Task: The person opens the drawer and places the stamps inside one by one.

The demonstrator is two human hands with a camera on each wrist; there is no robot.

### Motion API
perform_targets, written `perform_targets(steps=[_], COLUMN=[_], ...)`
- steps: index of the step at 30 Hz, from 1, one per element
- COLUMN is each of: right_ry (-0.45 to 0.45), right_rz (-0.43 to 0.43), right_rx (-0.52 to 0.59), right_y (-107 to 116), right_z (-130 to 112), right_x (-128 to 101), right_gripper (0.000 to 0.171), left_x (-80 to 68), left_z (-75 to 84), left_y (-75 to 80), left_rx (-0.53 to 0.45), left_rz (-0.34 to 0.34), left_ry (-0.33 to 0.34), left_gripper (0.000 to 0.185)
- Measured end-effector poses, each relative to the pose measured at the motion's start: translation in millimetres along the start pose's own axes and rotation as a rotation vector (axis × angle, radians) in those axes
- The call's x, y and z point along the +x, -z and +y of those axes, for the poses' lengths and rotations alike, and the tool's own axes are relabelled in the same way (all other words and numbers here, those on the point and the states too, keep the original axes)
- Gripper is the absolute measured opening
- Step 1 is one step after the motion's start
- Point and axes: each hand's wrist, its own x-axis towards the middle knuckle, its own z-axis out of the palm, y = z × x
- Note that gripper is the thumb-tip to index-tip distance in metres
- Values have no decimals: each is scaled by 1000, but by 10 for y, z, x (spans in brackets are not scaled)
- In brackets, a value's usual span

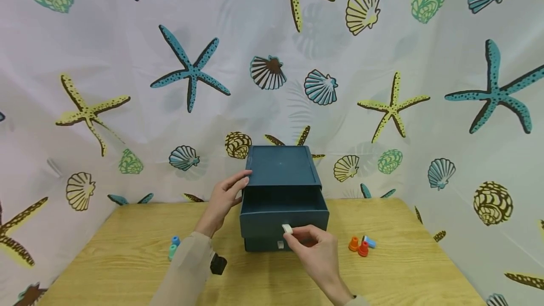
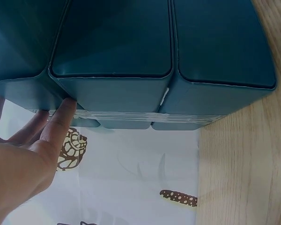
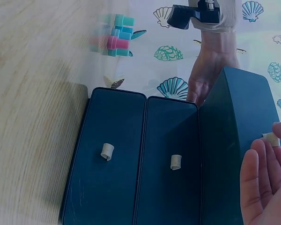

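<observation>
A dark teal box of drawers (image 1: 281, 166) stands mid-table. Its top drawer (image 1: 284, 216) is pulled out toward me and looks hollow inside. My right hand (image 1: 297, 234) pinches the small white tab (image 1: 287, 229) on that drawer's front. In the right wrist view the right hand (image 3: 267, 159) holds the same tab (image 3: 271, 139), and the two lower drawer fronts show their own tabs (image 3: 176, 162). My left hand (image 1: 235, 187) rests with straight fingers against the box's left top edge. The left wrist view shows the fingers (image 2: 61, 119) touching the box (image 2: 122, 56).
The box sits on a wooden table (image 1: 127, 249). Small blue and teal pieces (image 1: 173, 246) lie left of it; orange, red and blue pieces (image 1: 361, 244) lie to its right. A seashell-printed cloth (image 1: 127, 84) hangs behind and at both sides.
</observation>
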Motion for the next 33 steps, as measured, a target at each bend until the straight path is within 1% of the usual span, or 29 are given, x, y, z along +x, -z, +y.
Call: perform_targets(steps=[14,20,23,26,29,33], right_ry=[-30,-29,-26,-26,-36,-51], right_rz=[-3,-5,-5,12,32,36], right_rx=[-9,-16,-17,-28,-32,-22], right_y=[14,30,56,97,150,221], right_z=[-21,-18,-13,-1,19,60], right_x=[-28,-32,-32,-35,-33,-27], right_gripper=[10,14,16,15,13,10], left_x=[8,13,16,21,28,34], left_z=[7,19,12,4,2,7], left_y=[13,30,40,45,45,54], left_rx=[7,16,20,19,16,14], left_rz=[-7,-14,-22,-31,-37,-40], left_ry=[-5,3,-4,-4,2,6], left_gripper=[52,53,53,53,53,54])
